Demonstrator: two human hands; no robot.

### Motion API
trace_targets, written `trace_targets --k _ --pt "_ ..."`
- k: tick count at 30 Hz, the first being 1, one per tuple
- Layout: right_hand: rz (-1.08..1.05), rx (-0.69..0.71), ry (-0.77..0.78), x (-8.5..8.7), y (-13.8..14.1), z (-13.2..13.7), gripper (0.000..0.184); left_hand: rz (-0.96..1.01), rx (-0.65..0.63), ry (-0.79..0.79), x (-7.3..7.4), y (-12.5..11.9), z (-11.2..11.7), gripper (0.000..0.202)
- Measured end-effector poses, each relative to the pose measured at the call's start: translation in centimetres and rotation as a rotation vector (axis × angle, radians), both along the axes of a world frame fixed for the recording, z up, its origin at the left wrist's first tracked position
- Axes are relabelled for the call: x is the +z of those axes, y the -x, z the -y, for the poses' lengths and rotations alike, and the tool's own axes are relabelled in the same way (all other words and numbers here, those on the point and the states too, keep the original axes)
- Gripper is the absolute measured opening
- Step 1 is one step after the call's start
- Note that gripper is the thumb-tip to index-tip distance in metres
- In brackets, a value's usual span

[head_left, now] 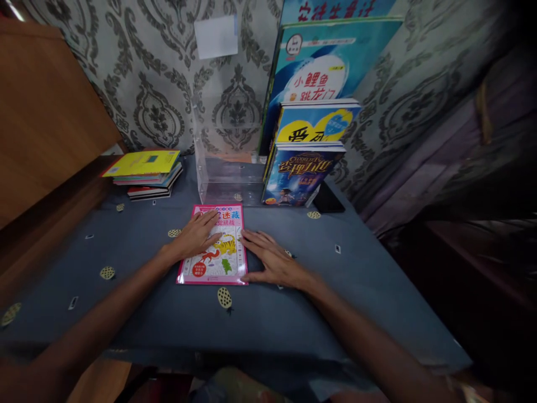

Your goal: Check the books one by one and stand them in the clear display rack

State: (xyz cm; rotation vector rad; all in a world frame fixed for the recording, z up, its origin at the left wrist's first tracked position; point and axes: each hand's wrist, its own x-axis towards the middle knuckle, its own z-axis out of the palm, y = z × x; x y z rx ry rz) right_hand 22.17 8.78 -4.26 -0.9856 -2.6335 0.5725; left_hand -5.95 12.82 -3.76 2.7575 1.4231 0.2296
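A pink-bordered children's book (224,254) lies flat, cover up, on the table in front of me. Its cover has a tiger, a red animal and a green leaf shape. My left hand (197,235) rests on the book's upper left part with fingers stretched, hiding some of the title. At the book's right edge is my right hand (272,260), fingers extended, with thumb and fingertips at the edge. Behind the book stands a clear acrylic book stand (201,162), and several upright books fill its right side, a dark blue one (300,173) foremost.
A stack of books with a yellow one (145,163) on top lies at the back left. Beside the stand's right end is a dark flat object (329,198). A wooden panel (50,112) borders the left, and a patterned curtain (159,84) hangs behind the blue-grey tablecloth (138,240).
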Motion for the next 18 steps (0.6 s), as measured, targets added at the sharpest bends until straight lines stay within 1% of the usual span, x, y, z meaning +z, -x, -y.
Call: trace_targets --k 4,8,13,18 --pt "0.002 0.003 0.006 0.1 0.2 0.0 0.099 0.023 -0.064 0.028 0.3 -0.5 0.3 0.051" --pt "0.009 -0.006 0.01 0.3 0.3 0.0 0.096 0.029 -0.129 0.064 0.6 -0.7 1.3 0.049" --pt "0.015 -0.006 0.021 0.3 0.3 0.1 0.09 0.062 -0.215 0.123 1.1 -0.7 4.0 0.047" --pt "-0.008 0.011 -0.03 -0.1 0.3 -0.1 0.085 0.12 -0.308 0.141 1.5 -0.7 7.1 0.045"
